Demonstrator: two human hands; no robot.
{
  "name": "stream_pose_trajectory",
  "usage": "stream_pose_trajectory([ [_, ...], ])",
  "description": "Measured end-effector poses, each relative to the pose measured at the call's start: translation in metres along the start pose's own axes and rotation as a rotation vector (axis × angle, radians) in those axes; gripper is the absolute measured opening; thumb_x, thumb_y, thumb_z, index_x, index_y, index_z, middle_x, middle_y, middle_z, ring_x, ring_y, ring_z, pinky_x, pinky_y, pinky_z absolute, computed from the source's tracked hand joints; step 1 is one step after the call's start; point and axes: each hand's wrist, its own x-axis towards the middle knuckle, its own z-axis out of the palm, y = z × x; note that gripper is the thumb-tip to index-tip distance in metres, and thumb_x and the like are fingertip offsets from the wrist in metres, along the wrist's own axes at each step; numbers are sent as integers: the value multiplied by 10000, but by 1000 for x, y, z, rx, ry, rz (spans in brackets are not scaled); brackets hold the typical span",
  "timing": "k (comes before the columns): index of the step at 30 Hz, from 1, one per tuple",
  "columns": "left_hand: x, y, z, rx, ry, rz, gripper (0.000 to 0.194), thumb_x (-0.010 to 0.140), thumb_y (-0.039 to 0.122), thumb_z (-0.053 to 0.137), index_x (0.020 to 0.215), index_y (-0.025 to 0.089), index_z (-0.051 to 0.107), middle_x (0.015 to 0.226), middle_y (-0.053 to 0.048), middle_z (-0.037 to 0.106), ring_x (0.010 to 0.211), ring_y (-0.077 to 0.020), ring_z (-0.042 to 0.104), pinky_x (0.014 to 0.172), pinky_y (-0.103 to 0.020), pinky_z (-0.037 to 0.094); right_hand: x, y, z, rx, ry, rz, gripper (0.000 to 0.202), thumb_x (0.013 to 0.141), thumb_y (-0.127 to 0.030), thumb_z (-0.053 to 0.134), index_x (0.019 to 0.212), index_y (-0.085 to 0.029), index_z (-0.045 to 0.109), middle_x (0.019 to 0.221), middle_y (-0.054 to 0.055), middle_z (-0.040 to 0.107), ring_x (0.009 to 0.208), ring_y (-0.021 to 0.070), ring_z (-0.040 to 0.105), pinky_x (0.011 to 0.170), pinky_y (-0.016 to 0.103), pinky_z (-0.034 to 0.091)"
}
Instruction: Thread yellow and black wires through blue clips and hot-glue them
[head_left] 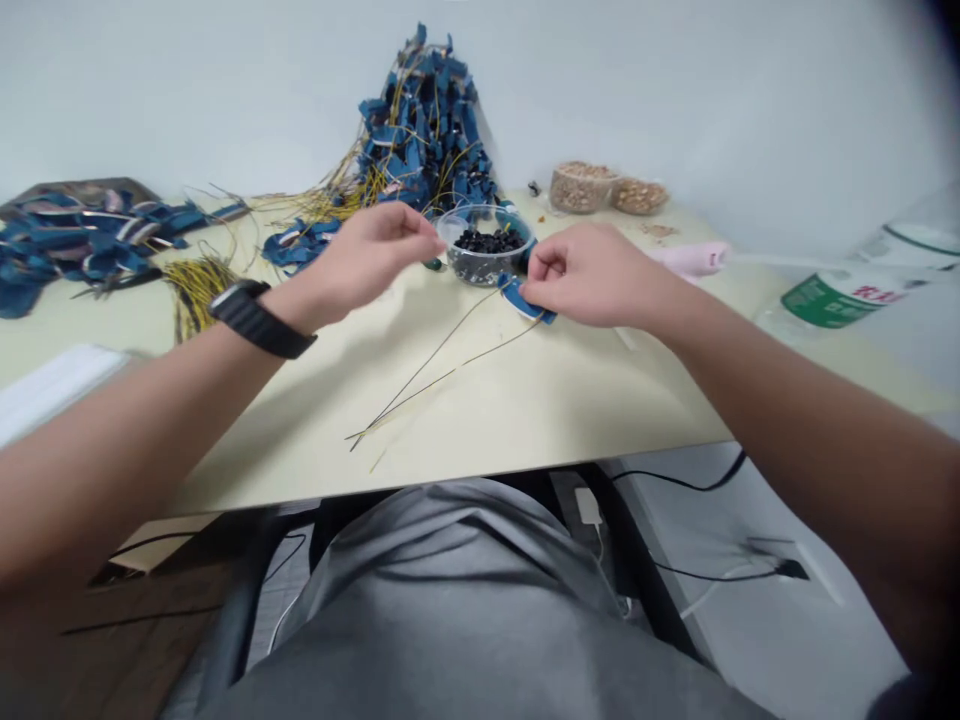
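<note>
My right hand pinches a small blue piece just right of the clear tub. Thin dark and yellow wires trail from this piece toward the front left, over the table. The round clear tub holds many small black parts. At the tub's left rim is my left hand, its fingers closed together; whether something tiny is between the fingertips cannot be made out. A black band sits on my left wrist.
Behind the tub rises a tall heap of blue pieces with yellow wires. More blue pieces and a wire bundle lie left. Right are food-like tubs, a pink-handled tool and a plastic bottle.
</note>
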Motion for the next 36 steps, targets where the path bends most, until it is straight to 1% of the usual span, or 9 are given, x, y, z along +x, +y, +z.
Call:
stream_pose_trajectory([
  [3,-19,7,42,155,-144,75,502,885,651,1017,1116,256,810,1215,-119,827,1382,-450,687,1290,-629,524,-19,21,10,-33,28,78,241,949,-147,803,756,-251,703,792,52,763,826,274,734,764,412,480],
  [8,-34,24,108,383,-211,183,719,852,748,1053,1277,226,800,1462,-213,783,1526,-591,580,1412,-799,341,-41,45,21,-38,58,108,265,912,-147,776,711,-262,648,747,52,739,798,279,720,755,432,469],
  [13,-26,44,148,497,-254,228,772,884,768,1028,1356,197,812,1528,-270,740,1580,-656,524,1406,-858,302,-50,61,26,-29,106,148,314,919,-97,738,685,-269,616,732,58,717,787,265,692,745,426,442],
  [16,-21,55,162,591,-281,218,700,917,701,992,1356,180,828,1547,-284,732,1574,-663,548,1387,-858,342,-52,71,29,-38,143,164,312,906,-105,752,693,-270,594,775,74,731,839,281,697,773,434,446],
  [20,-20,65,175,734,-285,221,581,1011,624,891,1396,193,827,1550,-253,754,1571,-624,588,1361,-821,426,-52,84,37,-35,226,156,318,871,-123,782,687,-266,566,799,80,723,907,295,694,815,437,443],
  [25,-18,68,186,752,-303,238,569,1010,600,902,1397,189,826,1549,-256,750,1567,-644,583,1332,-820,440,-53,95,39,1,266,176,315,880,-145,801,697,-273,578,830,89,733,893,299,660,817,448,436],
  [30,-6,61,191,718,-328,241,583,997,635,928,1371,195,855,1528,-245,742,1595,-659,547,1342,-838,397,-66,105,23,60,305,199,252,1043,-204,744,798,-258,721,805,72,714,835,284,635,858,444,464],
  [33,2,55,192,712,-331,235,594,972,677,945,1308,191,884,1494,-241,747,1580,-648,551,1341,-846,391,-79,113,16,95,296,256,190,1029,-149,734,902,-231,849,772,57,686,814,281,622,873,446,466],
  [36,9,49,193,710,-328,227,577,946,687,960,1246,197,907,1434,-228,757,1559,-642,559,1329,-856,392,-91,120,19,207,265,310,235,989,-105,732,1003,-206,944,693,23,613,737,265,602,820,437,467],
])
